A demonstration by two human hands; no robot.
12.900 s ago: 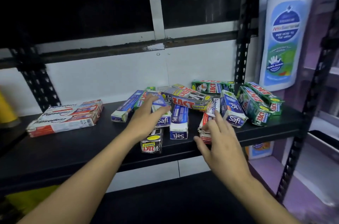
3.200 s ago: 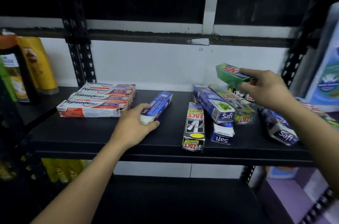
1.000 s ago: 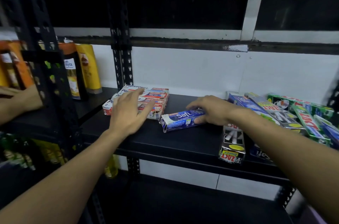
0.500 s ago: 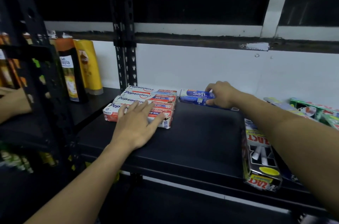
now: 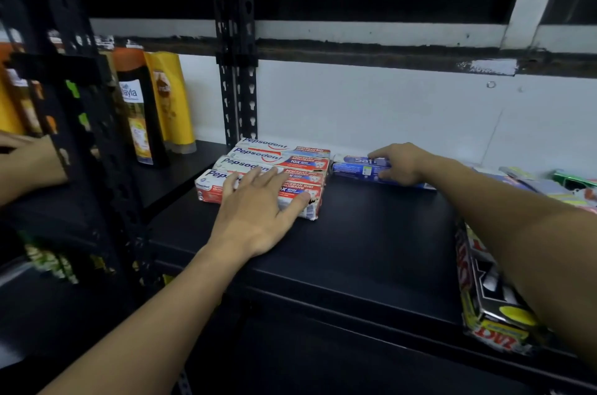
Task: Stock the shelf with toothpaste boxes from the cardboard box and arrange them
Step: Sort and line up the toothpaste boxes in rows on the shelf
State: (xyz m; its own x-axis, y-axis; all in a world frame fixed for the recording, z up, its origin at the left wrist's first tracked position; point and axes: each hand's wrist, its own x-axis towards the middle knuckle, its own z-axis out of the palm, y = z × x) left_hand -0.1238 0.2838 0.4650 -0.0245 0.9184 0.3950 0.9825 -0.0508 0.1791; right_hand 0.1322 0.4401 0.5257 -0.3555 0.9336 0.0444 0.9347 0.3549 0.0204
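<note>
Left hand point(image 5: 258, 210) flat, fingers straight, pinned the red-and-white Pepsodent cardboard cartons point(image 5: 281, 165); right hand point(image 5: 399, 163) gripped the long blue Safi carton point(image 5: 352, 169). Best bet was butting it flush, ends aligned.

Left hand point(image 5: 258, 213) lies flat; right hand point(image 5: 402, 165) reaches forward, fingers point(image 5: 380, 153) curled.

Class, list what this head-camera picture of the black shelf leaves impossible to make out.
Head view:
- Blue Safi toothpaste box: name partly covered by the right hand.
- Black Zact toothpaste box: right side hidden by the right forearm.
- Green boxes at the right edge: blurred, cut off by the frame.
- Red-and-white Pepsodent boxes: front label partly hidden under the left hand.
- Cardboard box: out of frame.
</note>
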